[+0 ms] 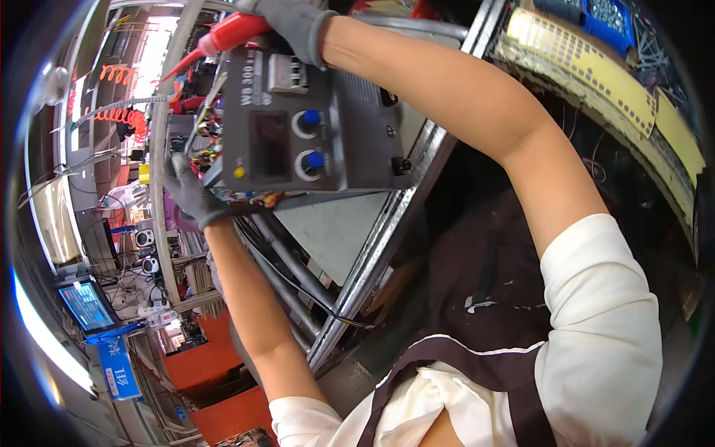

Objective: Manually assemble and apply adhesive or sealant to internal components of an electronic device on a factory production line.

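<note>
A dark grey electrical unit [339,127] with a front panel lies tilted before me. The panel carries a dark display [269,147], a blue-capped upper knob [310,118], a similar lower knob [313,161] and a yellow button [239,172]. My right hand [294,28], in a grey glove, is closed round a red tool [232,33] above the panel's top edge. The tool's long tapered tip points down and left. At the unit's open left side, my gloved left hand [192,192] has its fingers stretched beside coloured wires [205,153]. Its fingertips are partly hard to make out.
A metal frame rail [372,253] runs diagonally beneath the unit. Orange coiled hoses [123,119] hang at the left, above a lit monitor [88,305]. Far right, a blue bin [607,22] of small metal parts stands beside a yellow perforated strip [581,56]. Orange bins [201,357] sit lower left.
</note>
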{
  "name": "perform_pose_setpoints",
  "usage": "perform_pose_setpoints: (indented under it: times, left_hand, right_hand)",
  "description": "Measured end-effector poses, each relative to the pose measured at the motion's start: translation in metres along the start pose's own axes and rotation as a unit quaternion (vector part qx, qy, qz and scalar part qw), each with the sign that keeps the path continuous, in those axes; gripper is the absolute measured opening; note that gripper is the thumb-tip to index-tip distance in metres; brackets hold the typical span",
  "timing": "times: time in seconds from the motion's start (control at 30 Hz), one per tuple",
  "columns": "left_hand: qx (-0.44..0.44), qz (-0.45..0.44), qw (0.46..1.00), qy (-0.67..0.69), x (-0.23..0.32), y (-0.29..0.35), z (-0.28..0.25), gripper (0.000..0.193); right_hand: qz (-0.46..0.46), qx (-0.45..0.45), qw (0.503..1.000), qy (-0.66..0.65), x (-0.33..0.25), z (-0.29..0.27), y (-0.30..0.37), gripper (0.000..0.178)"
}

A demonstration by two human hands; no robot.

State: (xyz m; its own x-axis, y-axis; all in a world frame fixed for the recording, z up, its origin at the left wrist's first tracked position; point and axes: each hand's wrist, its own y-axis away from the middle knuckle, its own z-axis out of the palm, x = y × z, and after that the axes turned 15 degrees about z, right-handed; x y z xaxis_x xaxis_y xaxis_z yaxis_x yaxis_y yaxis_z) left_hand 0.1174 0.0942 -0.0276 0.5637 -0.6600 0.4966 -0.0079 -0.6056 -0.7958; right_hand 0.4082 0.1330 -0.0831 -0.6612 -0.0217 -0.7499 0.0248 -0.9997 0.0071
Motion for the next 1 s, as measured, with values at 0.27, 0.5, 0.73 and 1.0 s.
perform_pose_setpoints:
  times: [0.27, 0.5, 0.73, 1.0]
  left_hand:
    - [-0.114, 0.061, 0.982, -0.138, -0.019, -0.028, -0.013, 0.055]
    - [-0.158, 0.092, 0.968, -0.174, 0.012, -0.036, -0.029, 0.059]
    - [0.017, 0.044, 0.995, 0.086, 0.126, 0.084, -0.024, 0.042]
    - [0.082, 0.161, 0.961, -0.209, 0.102, 0.107, -0.005, 0.051]
  right_hand:
    - [0.026, -0.109, 0.98, -0.166, -0.002, 0.001, 0.09, 0.036]
    - [0.08, -0.232, 0.936, -0.253, 0.003, 0.002, 0.12, 0.04]
    - [0.016, -0.137, 0.96, -0.243, 0.006, 0.015, 0.133, 0.031]
    - [-0.025, -0.153, 0.943, -0.296, 0.036, 0.039, 0.171, 0.03]
